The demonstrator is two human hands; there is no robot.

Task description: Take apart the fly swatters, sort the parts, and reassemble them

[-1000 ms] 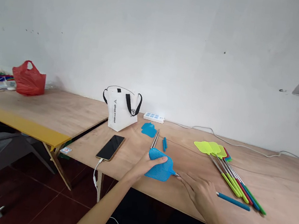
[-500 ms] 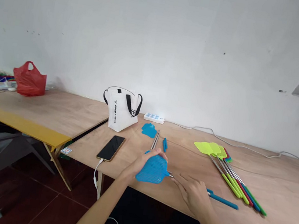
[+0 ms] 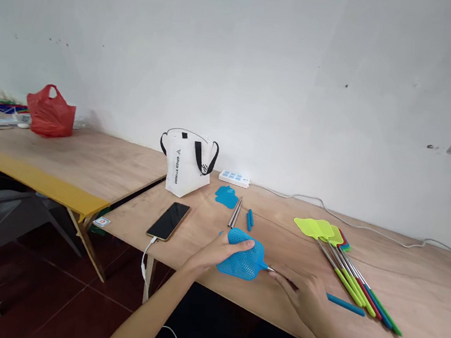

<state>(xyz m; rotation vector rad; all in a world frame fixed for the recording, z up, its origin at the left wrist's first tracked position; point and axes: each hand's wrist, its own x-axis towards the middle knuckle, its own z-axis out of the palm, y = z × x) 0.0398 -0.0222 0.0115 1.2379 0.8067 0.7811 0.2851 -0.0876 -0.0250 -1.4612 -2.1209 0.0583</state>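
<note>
My left hand [image 3: 224,251] grips the mesh head of a blue fly swatter [image 3: 240,266], with the thumb on top. My right hand [image 3: 303,293] has its thumb and fingers closed around the thin metal rod [image 3: 270,269] at the swatter's neck. Past that hand a blue handle [image 3: 346,304] sticks out on the table; whether it joins this rod is hidden. Behind the swatter lie two blue swatter heads [image 3: 226,197], bare metal rods [image 3: 235,212] and short blue handle pieces [image 3: 249,220].
A pile of finished-looking swatters [image 3: 346,264] in yellow, red, blue and green lies to the right. Left stand a charging phone [image 3: 168,221] and a white bag [image 3: 187,169]. A power strip [image 3: 235,179] sits by the wall. A red bag [image 3: 51,113] is on the other table.
Both hands and the swatter have shifted a little to the right. My right hand's fingers, flatter before, are now curled at the rod. The view has turned slightly.
</note>
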